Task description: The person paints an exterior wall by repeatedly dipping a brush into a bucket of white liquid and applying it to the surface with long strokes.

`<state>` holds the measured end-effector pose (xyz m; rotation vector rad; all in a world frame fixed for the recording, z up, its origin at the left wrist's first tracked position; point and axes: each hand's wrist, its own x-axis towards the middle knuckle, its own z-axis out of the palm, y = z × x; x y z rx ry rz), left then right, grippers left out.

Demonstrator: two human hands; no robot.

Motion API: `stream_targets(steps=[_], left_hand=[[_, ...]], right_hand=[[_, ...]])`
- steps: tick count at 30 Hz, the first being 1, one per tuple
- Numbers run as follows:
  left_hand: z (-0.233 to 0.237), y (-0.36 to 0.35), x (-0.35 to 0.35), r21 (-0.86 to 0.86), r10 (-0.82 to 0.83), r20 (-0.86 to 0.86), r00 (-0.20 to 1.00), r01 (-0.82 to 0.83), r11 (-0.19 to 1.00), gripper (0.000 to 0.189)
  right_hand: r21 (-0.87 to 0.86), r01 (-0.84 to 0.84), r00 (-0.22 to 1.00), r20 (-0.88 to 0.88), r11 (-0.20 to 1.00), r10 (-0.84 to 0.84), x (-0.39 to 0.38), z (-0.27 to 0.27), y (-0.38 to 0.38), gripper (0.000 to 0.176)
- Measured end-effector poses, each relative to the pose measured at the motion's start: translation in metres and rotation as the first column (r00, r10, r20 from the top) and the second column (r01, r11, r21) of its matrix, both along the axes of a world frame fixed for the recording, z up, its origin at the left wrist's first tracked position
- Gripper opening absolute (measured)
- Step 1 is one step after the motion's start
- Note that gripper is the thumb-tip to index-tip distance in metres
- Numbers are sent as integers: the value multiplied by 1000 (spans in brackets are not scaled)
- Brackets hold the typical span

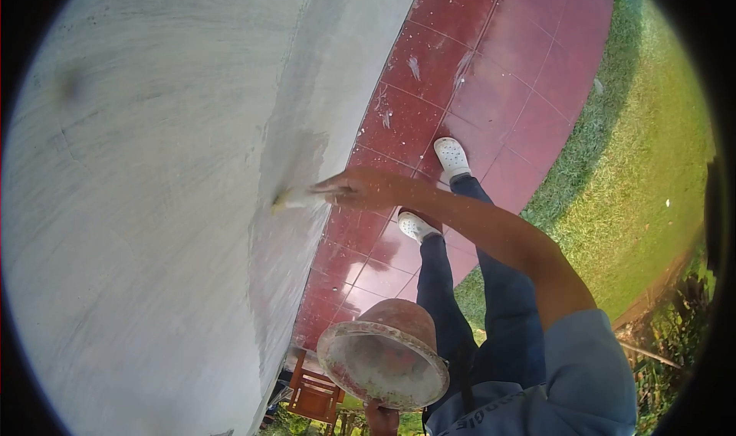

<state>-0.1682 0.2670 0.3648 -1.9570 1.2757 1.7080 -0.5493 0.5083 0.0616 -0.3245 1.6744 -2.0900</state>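
Grey wash covers most of the wall [138, 206]; we judge the band beside the red floor [475, 76] unfinished. Our right hand [364, 189] presses the brush [295, 199] there, fingers pinching its handle; our left hand [381, 419], fingers hidden, bears the bucket [402, 317].

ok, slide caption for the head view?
Right hand presses a pale tool on the grey wall; left hand holds a stained bowl over red tiles.
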Motion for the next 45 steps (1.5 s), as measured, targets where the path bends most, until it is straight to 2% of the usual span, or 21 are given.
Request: stream_targets(steps=[1,4,7,8,10,12,13,14,16,18,20,22,25,29,33,34,36,37,40,43,45], left_hand=[[1,-1,2,-1,-4,5,1000,4,1000,73],[3,-2,2,34,20,3,1000,-20,999,71],[-1,12,-2,43,27,-18,999,-26,999,70],[1,19,-13,49,17,-4,1000,-17,999,70],[3,16,-16,56,-3,5,1000,2,998,70],[-1,1,-10,17,-32,-59,998,33,999,71],[-2,-2,-10,20,-38,-58,998,39,999,71],[-3,-3,-13,18,-29,-17,999,29,999,70],[-3,-5,-24,20,-32,26,999,31,999,70],[-5,0,-36,103,-37,-57,998,43,994,70],[-6,-6,-33,87,-34,-46,998,38,995,70],[1,-14,-29,58,-34,-27,999,36,998,71],[4,-12,-24,-3,-50,-19,999,49,999,72],[3,-11,-26,59,-40,5,999,40,997,73],[0,-11,-19,104,10,-29,1000,-7,995,74],[-2,-14,-16,101,10,-31,999,-7,995,74],[-3,-21,-14,41,-80,-52,995,83,996,75],[-2,-24,-15,34,-85,-52,995,87,996,75],[-11,-20,-19,73,-78,-67,995,83,994,74],[-13,-14,-31,63,-93,-56,994,96,993,74],[-14,-16,-33,86,-82,-14,997,83,993,73]], right_hand=[[58,-14,961,275,998,-3,-43,23,55,46],[143,340,892,265,930,-367,-90,13,157,43],[96,757,577,368,647,-730,-111,-12,214,46],[100,755,577,369,648,-729,-121,-14,220,46],[167,918,347,106,360,-932,-136,-13,217,50],[106,929,364,-96,354,-926,-140,-20,166,47],[375,883,369,-185,282,-911,-123,-8,110,28],[381,747,611,-70,545,-789,-96,12,57,53],[258,615,763,47,746,-645,-22,46,-25,59],[182,174,965,166,968,-204,46,46,-61,54],[80,-247,960,-117,966,255,77,26,-70,45],[-61,-296,940,-196,953,279,63,11,-60,38],[14,-136,967,220,991,130,-46,17,41,45],[360,281,927,137,890,-348,-114,42,191,46],[22,681,705,251,732,-664,-143,56,259,47],[127,872,419,306,473,-854,-149,89,242,47],[111,976,148,307,189,-940,-167,53,225,47],[-26,977,213,277,214,-937,-181,2,220,46],[231,824,521,47,517,-852,-114,50,65,52],[32,648,761,-31,761,-648,7,55,-62,58],[31,66,996,51,997,-68,56,63,-76,54]])
